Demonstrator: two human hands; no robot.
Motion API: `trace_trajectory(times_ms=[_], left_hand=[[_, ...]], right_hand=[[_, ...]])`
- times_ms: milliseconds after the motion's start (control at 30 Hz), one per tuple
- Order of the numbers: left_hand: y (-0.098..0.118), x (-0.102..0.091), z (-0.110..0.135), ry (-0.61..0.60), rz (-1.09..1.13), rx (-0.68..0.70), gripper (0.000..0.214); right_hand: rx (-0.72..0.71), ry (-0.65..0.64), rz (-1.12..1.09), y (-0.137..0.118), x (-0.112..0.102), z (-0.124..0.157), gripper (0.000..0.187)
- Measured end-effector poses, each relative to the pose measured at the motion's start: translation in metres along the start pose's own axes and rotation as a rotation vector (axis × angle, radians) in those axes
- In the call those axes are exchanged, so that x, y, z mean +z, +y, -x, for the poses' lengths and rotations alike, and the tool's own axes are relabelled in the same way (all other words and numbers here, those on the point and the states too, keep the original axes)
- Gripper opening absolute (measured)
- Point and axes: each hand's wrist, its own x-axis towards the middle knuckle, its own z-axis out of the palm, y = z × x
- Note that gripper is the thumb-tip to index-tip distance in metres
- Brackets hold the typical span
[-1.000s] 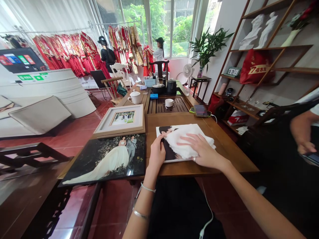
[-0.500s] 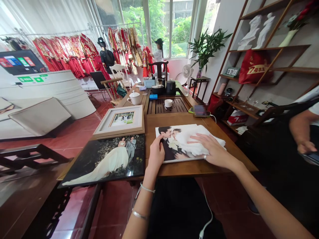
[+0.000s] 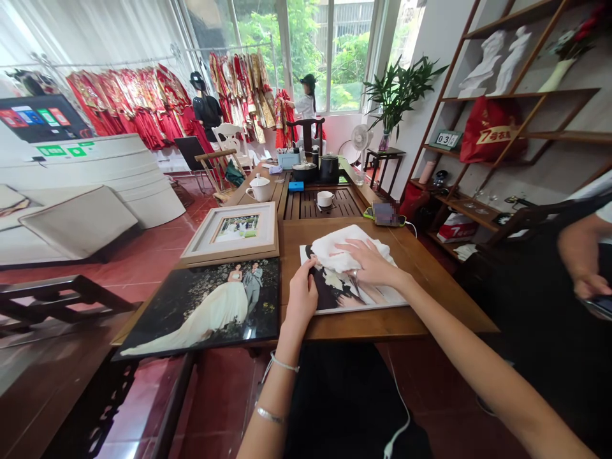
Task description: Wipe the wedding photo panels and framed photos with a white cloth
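A wedding photo panel [image 3: 329,290] of a couple lies on the wooden table in front of me. My left hand [image 3: 302,290] grips its left edge, thumb on top and the other fingers curled at the side. Across the upper part of the panel lies a crumpled white cloth [image 3: 329,250], hiding much of the picture. My right hand [image 3: 366,260] rests on the cloth with spread fingers, pressing it down. To the left lies a dark, glossy photo panel [image 3: 191,312] of a couple outdoors. Behind that one is a light wooden picture frame [image 3: 196,245] with a small photo.
A lidded white cup [image 3: 259,189], a tea tray [image 3: 306,205] with a small white cup [image 3: 325,199], and a phone [image 3: 388,215] on a cable stand farther back. At right, a person's hand [image 3: 590,285] holds a phone. Shelves rise behind; two people stand near red garments.
My right hand has slid the cloth left and away from me, over the couple's heads. The panel's lower right part is now uncovered. My left hand stays at the edge.
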Motion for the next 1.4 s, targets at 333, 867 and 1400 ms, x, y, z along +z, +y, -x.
trace_trajectory(times_ms=[333,867,1400], left_hand=[[-0.001,0.003,0.0,0.026,-0.027,-0.008,0.039],[-0.001,0.0,0.0,0.041,0.001,0.017,0.039],[-0.004,0.002,0.002,0.026,0.008,0.086,0.042]], right_hand=[[-0.146,-0.114,-0.051,-0.036,-0.02,0.109,0.083],[0.055,-0.074,-0.013,0.009,-0.011,-0.002,0.053],[-0.168,-0.161,-0.014,-0.055,-0.013,0.048,0.078]])
